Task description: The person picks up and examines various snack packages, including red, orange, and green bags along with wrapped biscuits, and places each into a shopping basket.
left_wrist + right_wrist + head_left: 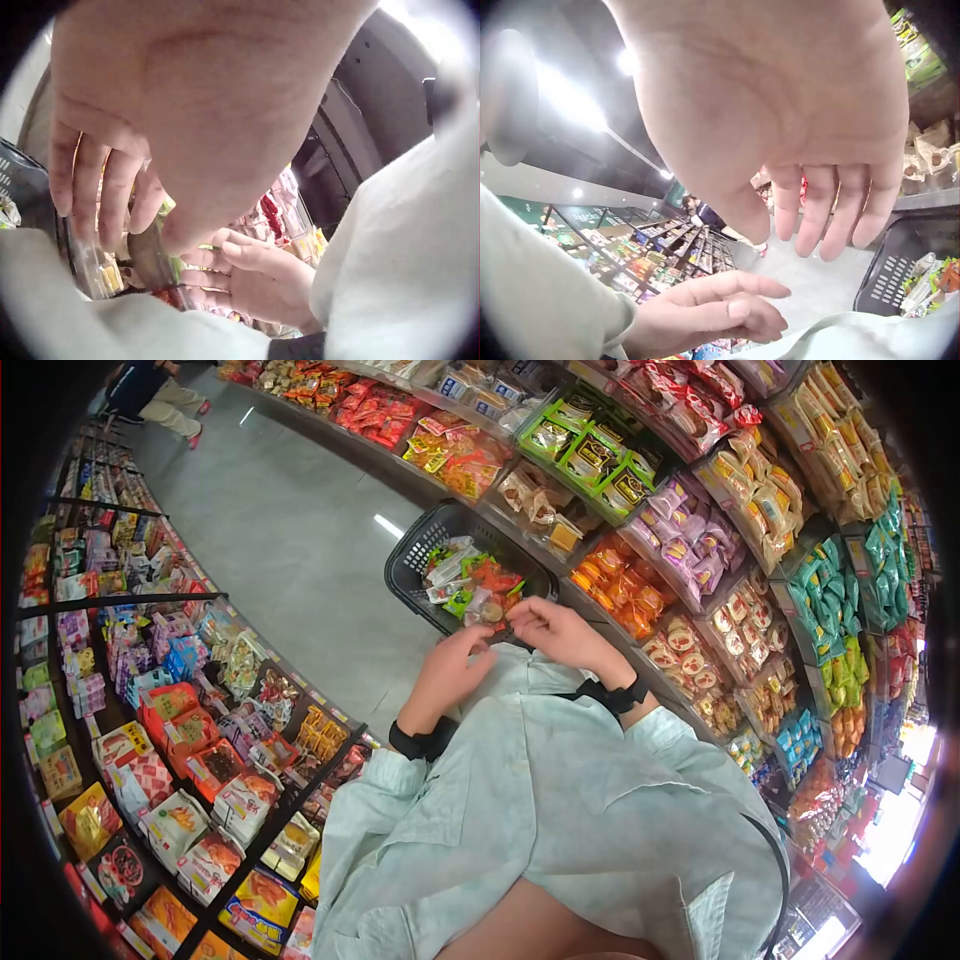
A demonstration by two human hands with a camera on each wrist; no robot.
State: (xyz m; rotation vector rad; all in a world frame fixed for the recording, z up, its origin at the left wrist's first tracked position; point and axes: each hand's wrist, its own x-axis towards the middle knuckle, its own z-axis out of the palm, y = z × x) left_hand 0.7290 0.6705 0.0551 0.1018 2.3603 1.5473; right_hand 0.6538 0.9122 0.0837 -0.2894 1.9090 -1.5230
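Fingers of left hand (453, 672) and right hand (565, 635): slack, slightly bent, released. Basket (410, 563), black: just beyond both hands, beside a shelf (930, 201). Contents: assorted wrapped packets (462, 575).

- L hand (452, 668) was held out in front of body, free & relaxed
- L fingers (88, 187) were slightly bent, tips pointing dn in L wrist cam
- R hand (562, 632) was opp. L hand, near it, also free
- R fingers (821, 210) were loosely bent, side by side
- L wrist (428, 705) & R wrist (612, 665) were farther apart than hands, angled inwd
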